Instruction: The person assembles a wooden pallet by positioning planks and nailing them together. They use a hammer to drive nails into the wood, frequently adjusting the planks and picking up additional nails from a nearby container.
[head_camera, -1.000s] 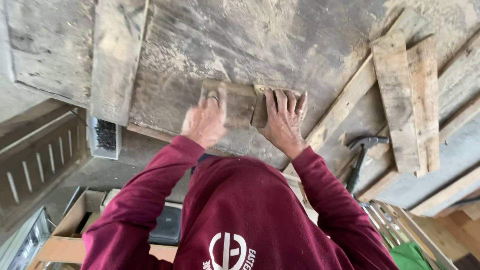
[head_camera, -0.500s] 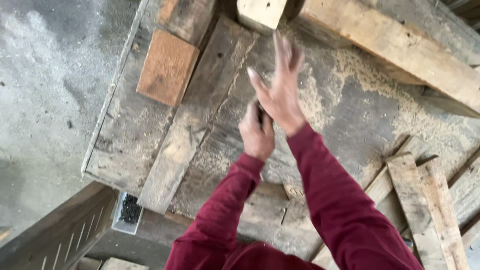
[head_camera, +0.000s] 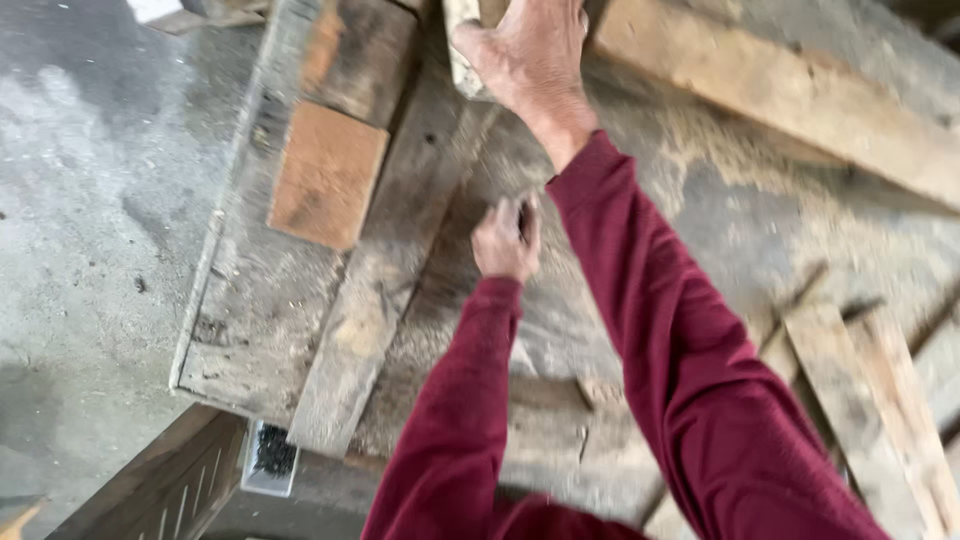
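**sawdust_sam:** Right hand (head_camera: 530, 55) is stretched out to the far end of the workbench (head_camera: 250, 300), fingers wrapped over the end of a pale wood block (head_camera: 462, 40) up at the top edge of the shot. Left hand (head_camera: 505, 240) is curled into a loose fist closer in, resting on the bench boards. There's something dark in the crook of it, but I can't tell what.

**plank_pete:** If that block is being lifted, I'd get the thumb under it properly. A grip on just the end looks likely to slip with all that sawdust (head_camera: 720, 170) about. The fist planted on the bench is a decent brace for the reach.

**sawdust_sam:** Count-wise: one orange-brown square offcut (head_camera: 325, 175) lying flat to the left, one long pale plank (head_camera: 800, 110) running diagonally on the right, and two weathered slats (head_camera: 880, 400) side by side at lower right. One small tray of dark bits (head_camera: 270, 455) hangs off the near edge, maybe screws.
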